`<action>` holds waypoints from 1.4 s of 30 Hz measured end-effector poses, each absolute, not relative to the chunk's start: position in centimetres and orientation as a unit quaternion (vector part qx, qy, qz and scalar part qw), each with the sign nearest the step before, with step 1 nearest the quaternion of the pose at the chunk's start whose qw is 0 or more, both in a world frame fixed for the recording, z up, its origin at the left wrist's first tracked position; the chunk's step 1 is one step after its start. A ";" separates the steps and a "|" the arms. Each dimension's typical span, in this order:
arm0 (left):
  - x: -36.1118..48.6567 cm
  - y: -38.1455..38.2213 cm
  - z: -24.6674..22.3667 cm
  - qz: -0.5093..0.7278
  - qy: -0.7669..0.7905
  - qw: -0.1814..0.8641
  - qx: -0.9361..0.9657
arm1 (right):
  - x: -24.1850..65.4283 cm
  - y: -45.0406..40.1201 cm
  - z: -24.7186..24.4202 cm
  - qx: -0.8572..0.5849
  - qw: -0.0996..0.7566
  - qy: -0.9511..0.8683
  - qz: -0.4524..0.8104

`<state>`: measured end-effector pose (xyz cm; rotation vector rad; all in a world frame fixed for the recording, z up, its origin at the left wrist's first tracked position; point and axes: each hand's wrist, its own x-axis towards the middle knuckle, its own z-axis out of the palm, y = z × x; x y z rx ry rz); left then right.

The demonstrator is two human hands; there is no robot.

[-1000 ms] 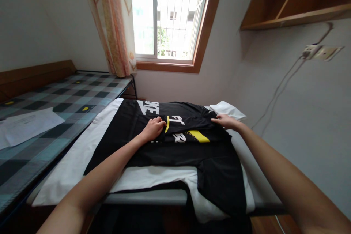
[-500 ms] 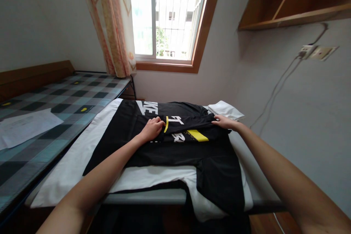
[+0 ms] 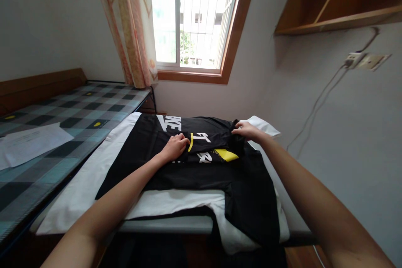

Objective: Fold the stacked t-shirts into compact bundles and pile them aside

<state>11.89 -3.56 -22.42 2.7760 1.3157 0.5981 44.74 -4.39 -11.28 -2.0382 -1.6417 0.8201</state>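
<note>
A black shirt (image 3: 194, 176) with white letters and yellow patches lies spread over a white garment (image 3: 81, 188) on a narrow table. My left hand (image 3: 176, 146) rests on the shirt's middle, its curled fingers closed on the fabric beside a yellow stripe. Near the far right part of the shirt, my right hand (image 3: 246, 130) pinches a bunched piece of black cloth and lifts it slightly. One black sleeve hangs toward the near right edge.
To the left is a bed with a checked mat (image 3: 116, 106) and paper sheets (image 3: 34, 142). A curtain (image 3: 135, 29) hangs beside the window (image 3: 201, 21). A wooden shelf (image 3: 339, 21) and a socket with cables (image 3: 354, 59) are on the right wall.
My right hand has moved left and slightly up, bringing the pinched cloth with it, so it now bunches near the yellow patch. My left hand has stayed in place.
</note>
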 end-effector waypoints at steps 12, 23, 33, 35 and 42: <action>11.9 -3.6 -22.3 0.194 0.418 0.004 0.887 | 31.6 -4.3 -16.6 -0.679 0.024 -0.728 0.094; 11.9 -3.6 -22.4 0.189 0.419 0.004 0.888 | 31.4 -4.0 -15.7 -0.695 -0.041 -0.716 0.060; 11.8 -3.4 -22.5 0.192 0.420 0.003 0.887 | 30.8 -2.7 -16.7 -0.649 0.098 -0.736 0.165; 11.8 -3.4 -22.5 0.192 0.418 0.002 0.888 | 30.7 -2.9 -16.9 -0.642 0.121 -0.741 0.158; 11.9 -3.5 -22.3 0.183 0.425 0.000 0.887 | 30.8 -4.0 -16.9 -0.521 0.181 -0.802 0.231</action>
